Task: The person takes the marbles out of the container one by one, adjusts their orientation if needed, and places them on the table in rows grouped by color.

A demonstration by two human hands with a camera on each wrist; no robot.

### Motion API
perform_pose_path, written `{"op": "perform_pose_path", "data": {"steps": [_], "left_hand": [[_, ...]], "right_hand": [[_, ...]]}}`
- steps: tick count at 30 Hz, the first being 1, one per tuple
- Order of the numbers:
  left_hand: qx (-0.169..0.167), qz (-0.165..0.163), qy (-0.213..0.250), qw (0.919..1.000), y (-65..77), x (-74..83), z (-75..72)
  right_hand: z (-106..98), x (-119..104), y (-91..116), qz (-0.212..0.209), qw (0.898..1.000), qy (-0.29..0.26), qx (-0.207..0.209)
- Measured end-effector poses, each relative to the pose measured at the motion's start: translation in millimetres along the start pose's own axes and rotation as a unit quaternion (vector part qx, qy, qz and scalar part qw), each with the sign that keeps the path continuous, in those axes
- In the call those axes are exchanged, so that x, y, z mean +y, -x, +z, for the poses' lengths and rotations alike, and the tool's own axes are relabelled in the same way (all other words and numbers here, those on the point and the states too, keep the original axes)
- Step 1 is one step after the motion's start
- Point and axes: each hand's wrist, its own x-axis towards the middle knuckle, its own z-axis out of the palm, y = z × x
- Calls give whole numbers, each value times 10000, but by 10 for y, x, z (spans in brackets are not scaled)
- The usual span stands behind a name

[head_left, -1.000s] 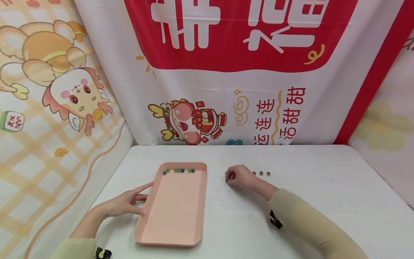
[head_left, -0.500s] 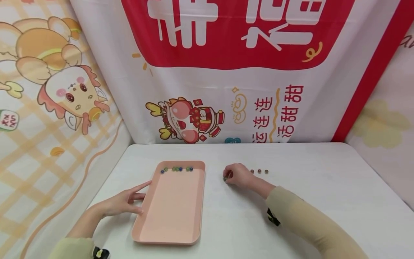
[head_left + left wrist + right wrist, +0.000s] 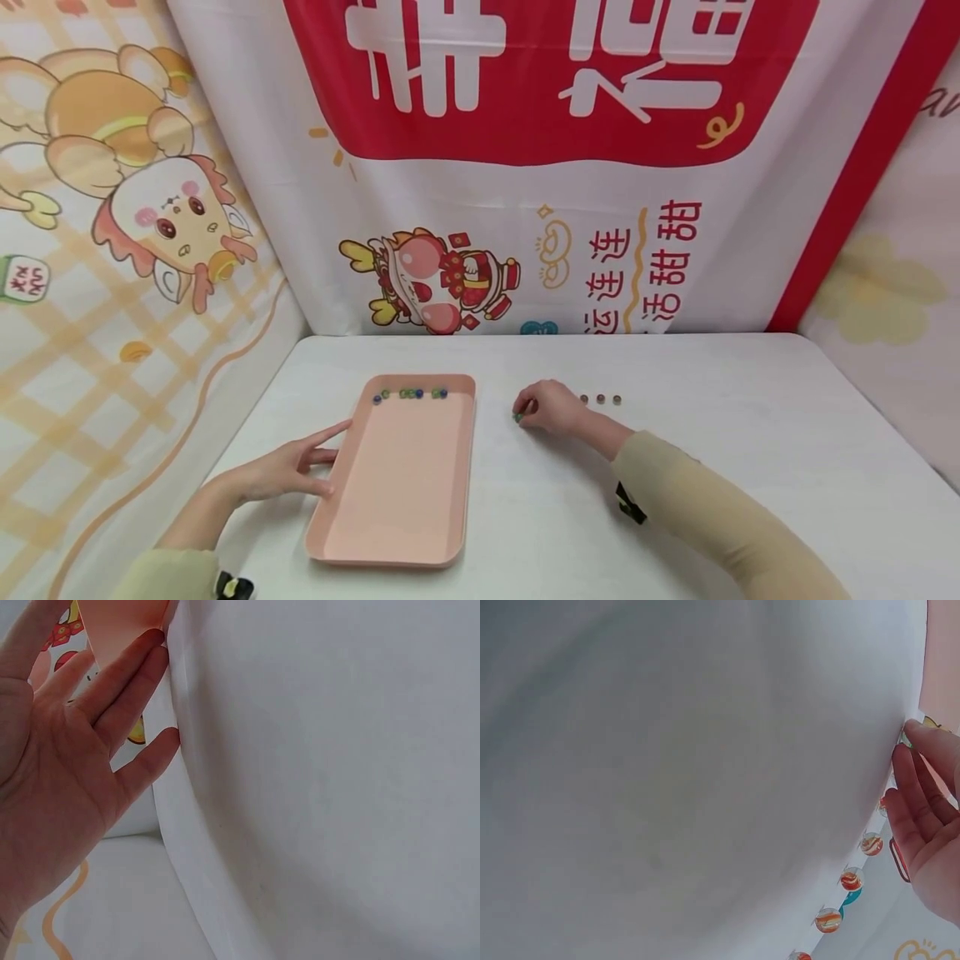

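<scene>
A person's right hand (image 3: 551,406) pinches a green marble (image 3: 517,417) between thumb and fingertips at a white table (image 3: 675,517), the glass peeking out at the very tips, on the side toward a pink tray (image 3: 393,500). The gap between thumb and finger is no wider than the marble itself. The left hand (image 3: 285,471), fingers straight and spread, touches the tray's left side and grips nothing.

Inside the tray, blue and green marbles (image 3: 418,393) line the far end; the tray's raised right wall stands between them and the pinched marble. Behind the right hand, a row of orange-streaked marbles (image 3: 852,879) sits on the table. A red-and-white banner (image 3: 540,142) hangs beyond the far edge.

Fingers cover much of the green marble, and whether it touches the tabletop cannot be told. The right hand hides part of the row, and the right wrist view cuts off its lowest marble. Both sleeves (image 3: 712,500) run out of frame.
</scene>
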Motion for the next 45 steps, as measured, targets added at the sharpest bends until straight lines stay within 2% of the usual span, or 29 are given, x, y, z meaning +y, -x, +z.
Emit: {"op": "perform_pose_path", "data": {"steps": [10,18,25,29,36,42,45], "left_hand": [[62,-55,-57,9999,-9,36,3],[19,-34,-33,10000,22,22,15],[37,-44,-104,9999,32,28,10],[79,9,-174,9998,22,28,21],[101,33,-246,9996,5,17,13],[61,21,-79,9999,9,24,2],[27,58,-24,10000,10,12,-1]], "right_hand": [[-9,21,-4,-4,9999,33,150],[-122,-30,41,118,9986,-453,245],[-373,-248,12,-243,9964,-508,630],[-435,-435,-9,-337,9968,-467,562],[-370,-696,-134,-473,9974,-526,166],[-232,-790,-286,-837,9964,-117,112],[-162,-801,-354,-915,9956,-142,110]]}}
